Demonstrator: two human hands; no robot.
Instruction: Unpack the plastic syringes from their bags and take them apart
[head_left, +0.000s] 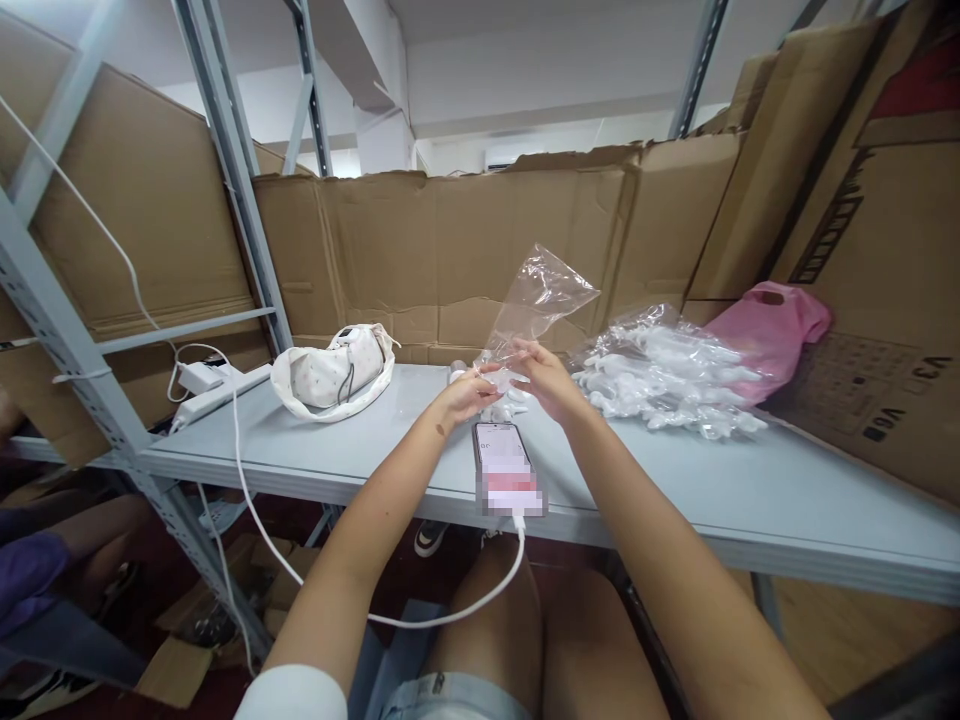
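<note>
Above the middle of the grey shelf (315, 455), both my hands hold up a small clear plastic bag (540, 295) by its lower edge. My left hand (471, 390) pinches the bag's bottom left, fingers closed. My right hand (546, 378) grips the bottom right, fingers curled. The bag stands upright and looks empty. Small white parts (511, 405) lie on the shelf just under my hands. A phone (506, 467) lies flat in front of them, with a white cable (420, 615) plugged into its near end.
A heap of white parts in clear bags (667, 375) lies at the right, with a pink plastic bag (772, 330) behind it. A white pouch (334, 370) and a power strip (214, 385) sit at the left. Cardboard walls surround the shelf. Another person's legs (67, 540) show at the far left.
</note>
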